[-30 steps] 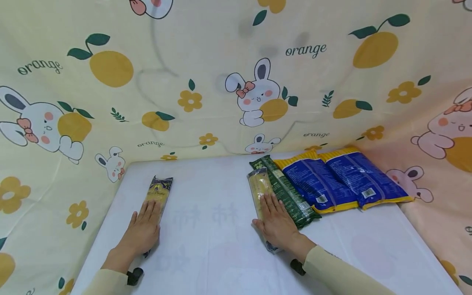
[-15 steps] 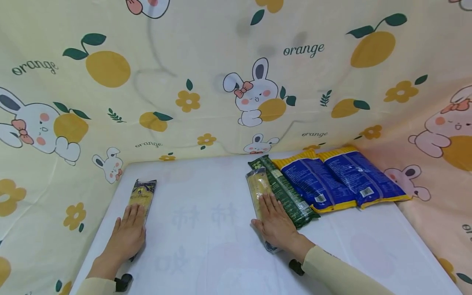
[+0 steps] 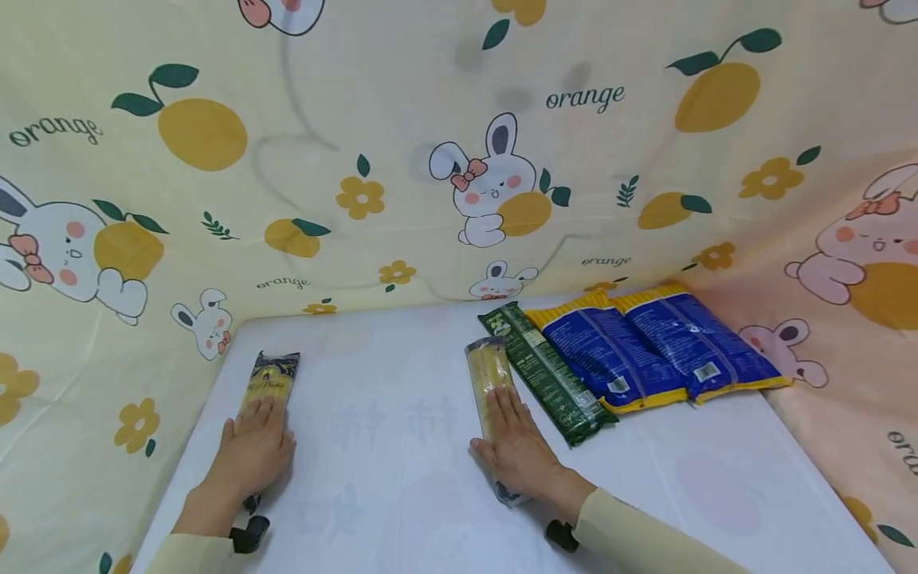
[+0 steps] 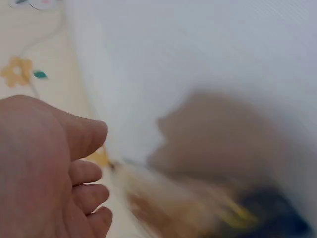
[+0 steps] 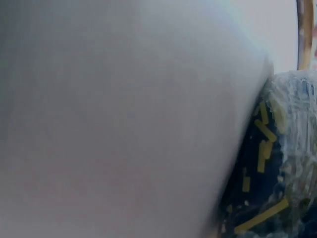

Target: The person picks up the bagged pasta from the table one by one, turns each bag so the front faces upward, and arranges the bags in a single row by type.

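On the left of the white table [image 3: 402,462], my left hand [image 3: 247,454] rests over a gold and dark-blue pasta packet [image 3: 271,381]. Its thumb and loosely bent fingers appear in the left wrist view, where the packet is blurred at the bottom. My right hand [image 3: 522,446] lies flat, fingers stretched, on a second pasta packet [image 3: 488,363] with long yellow strands showing through clear film. This packet stands slightly apart from the green packet [image 3: 548,375]. Dark film with short yellow pieces shows at the right edge of the right wrist view.
Two blue packets with yellow ends, the nearer one [image 3: 610,355] and the farther one [image 3: 703,343], lie side by side at the back right. Behind the table hangs a cream cloth [image 3: 402,104] printed with rabbits and oranges.
My left hand and its packet have slid left, mostly in the earlier half second. More recently my right hand has drawn its packet a little left and nearer, away from the green one.
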Demonstrator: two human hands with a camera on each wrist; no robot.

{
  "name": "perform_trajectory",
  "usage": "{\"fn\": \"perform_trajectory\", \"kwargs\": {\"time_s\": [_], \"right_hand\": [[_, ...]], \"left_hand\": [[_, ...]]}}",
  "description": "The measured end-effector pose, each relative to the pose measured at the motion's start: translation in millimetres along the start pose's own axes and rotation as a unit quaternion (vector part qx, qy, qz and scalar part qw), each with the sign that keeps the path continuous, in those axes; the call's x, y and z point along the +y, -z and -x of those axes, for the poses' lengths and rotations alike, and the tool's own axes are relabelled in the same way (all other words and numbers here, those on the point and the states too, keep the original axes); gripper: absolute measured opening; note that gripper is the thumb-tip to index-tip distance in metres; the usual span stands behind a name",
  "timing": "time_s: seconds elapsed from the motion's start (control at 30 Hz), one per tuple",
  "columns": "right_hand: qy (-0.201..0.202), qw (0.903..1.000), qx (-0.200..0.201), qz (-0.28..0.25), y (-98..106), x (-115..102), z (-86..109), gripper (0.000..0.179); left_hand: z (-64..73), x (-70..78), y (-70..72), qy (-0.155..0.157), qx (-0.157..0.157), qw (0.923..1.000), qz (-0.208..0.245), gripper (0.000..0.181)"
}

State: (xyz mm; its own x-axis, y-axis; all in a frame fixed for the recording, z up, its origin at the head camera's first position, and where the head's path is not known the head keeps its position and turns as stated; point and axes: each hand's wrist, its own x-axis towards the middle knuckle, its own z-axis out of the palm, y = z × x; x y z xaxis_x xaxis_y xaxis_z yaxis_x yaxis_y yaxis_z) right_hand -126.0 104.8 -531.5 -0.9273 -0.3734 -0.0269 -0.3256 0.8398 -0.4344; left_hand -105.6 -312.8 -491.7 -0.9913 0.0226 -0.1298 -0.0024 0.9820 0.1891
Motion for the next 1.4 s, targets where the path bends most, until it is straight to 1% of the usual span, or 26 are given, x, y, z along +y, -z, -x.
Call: {"fn": "perform_trajectory", "kwargs": {"time_s": [0.1,0.17,0.2,0.33,0.37,0.43,0.53,0.6,0.67,0.73,0.8,0.87,1.0,1.1,1.2,1.3,1.4], "right_hand": [[-0.001,0.9998,-0.011,-0.019,0.2,-3.6,4.2,0.082],[0.005,0.9992,-0.019,-0.035,1.6,-5.5,8.2,0.082],[0.009,0.9991,-0.024,-0.034,2.5,-5.9,10.6,0.081],[0.027,0.9991,-0.032,-0.001,9.1,-1.3,21.7,0.078],[0.03,0.9989,-0.034,0.014,11.7,1.4,25.2,0.077],[0.036,0.9981,-0.036,0.035,17.5,7.7,33.5,0.075],[0.042,0.9969,-0.036,0.056,23.9,15.6,45.5,0.074],[0.045,0.9958,-0.036,0.07,23.7,17.5,50.1,0.073],[0.046,0.9954,-0.032,0.078,20.3,16.1,51.2,0.073],[0.05,0.9946,-0.027,0.087,15.8,12.3,49.8,0.073],[0.054,0.9931,-0.023,0.101,11.9,7.8,47.0,0.073],[0.059,0.9899,-0.012,0.128,10.3,4.5,45.0,0.073],[0.066,0.978,0.025,0.196,11.5,4.7,46.7,0.071],[0.079,0.968,0.065,0.229,14.3,9.2,53.3,0.068],[0.091,0.9604,0.11,0.239,16.2,15.1,60.8,0.064],[0.09,0.9564,0.145,0.237,17.3,18.7,66.8,0.056],[0.086,0.9549,0.16,0.235,17.6,19.7,70.3,0.053]], "left_hand": [[-8.5,28.1,5.1,-0.031,0.006,0.9995,-0.01,0.057],[-15.7,48.7,6.1,-0.05,-0.001,0.9988,-0.005,0.053],[-19.8,59.3,5.9,-0.056,-0.009,0.9984,0.002,0.053],[-37.2,102.0,2.0,-0.089,-0.024,0.9953,0.031,0.052],[-41.9,112.9,0.2,-0.098,-0.025,0.9941,0.037,0.052],[-51.4,135.1,-2.9,-0.118,-0.028,0.9918,0.041,0.052],[-64.7,166.9,-7.5,-0.137,-0.032,0.9892,0.041,0.052],[-73.5,185.7,-10.4,-0.15,-0.032,0.9875,0.038,0.051],[-83.0,202.1,-13.1,-0.162,-0.027,0.9859,0.03,0.049],[-92.0,216.3,-14.9,-0.181,-0.012,0.9833,0.017,0.046],[-100.6,228.0,-16.4,-0.197,0.01,0.9804,0.003,0.044],[-108.7,238.1,-17.4,-0.207,0.031,0.9777,-0.008,0.043],[-125.0,253.1,-25.1,-0.221,0.067,0.9723,-0.033,0.042],[-136.8,261.4,-33.6,-0.227,0.075,0.9695,-0.053,0.043],[-146.8,267.0,-42.1,-0.224,0.078,0.9692,-0.066,0.046],[-154.2,271.8,-48.9,-0.214,0.081,0.9702,-0.079,0.05],[-158.0,277.4,-54.7,-0.203,0.073,0.9718,-0.095,0.054]]}}
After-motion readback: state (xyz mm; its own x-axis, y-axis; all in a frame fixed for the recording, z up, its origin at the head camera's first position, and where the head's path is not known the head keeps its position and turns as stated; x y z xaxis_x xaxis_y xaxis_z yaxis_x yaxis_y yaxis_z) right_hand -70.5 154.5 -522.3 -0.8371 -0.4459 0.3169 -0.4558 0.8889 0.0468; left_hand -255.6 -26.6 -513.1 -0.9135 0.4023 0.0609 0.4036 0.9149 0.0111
